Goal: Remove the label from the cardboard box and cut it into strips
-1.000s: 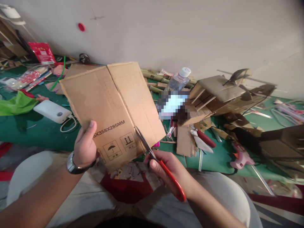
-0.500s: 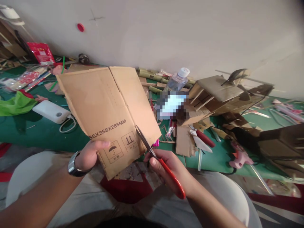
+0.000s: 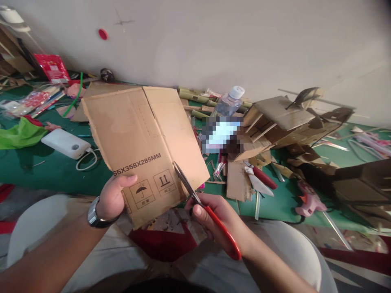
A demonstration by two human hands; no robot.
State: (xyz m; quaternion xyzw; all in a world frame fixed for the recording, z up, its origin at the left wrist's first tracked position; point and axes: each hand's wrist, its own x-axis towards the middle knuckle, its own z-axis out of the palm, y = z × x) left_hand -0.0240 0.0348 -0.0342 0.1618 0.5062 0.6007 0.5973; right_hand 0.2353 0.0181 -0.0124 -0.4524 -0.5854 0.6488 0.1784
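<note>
My left hand (image 3: 114, 196) grips the lower left edge of a brown cardboard sheet (image 3: 128, 130), thumb on top and the other fingers hidden beneath. Printed on the sheet are a size line, an umbrella mark and an arrows mark. A fold line runs down it towards its right part. Wrapped round the red handles of a pair of scissors (image 3: 221, 232) is my right hand (image 3: 210, 213). The blades lie over the sheet's lower edge near the fold, pointing up and left; the lower blade is hidden, so I cannot tell how far apart they are.
On the green tabletop (image 3: 61, 173) lie a white power bank (image 3: 65, 143) with a cable, a blurred-out bright screen (image 3: 221, 136) and a pink glue gun (image 3: 310, 199). A clear bottle (image 3: 229, 101) stands behind. Cardboard models (image 3: 284, 116) fill the right side. A wall rises at the back.
The cardboard sheet has turned and tilted slightly, its upper left corner shifting to the right. My left hand has moved a little up with it. The scissors have hardly moved.
</note>
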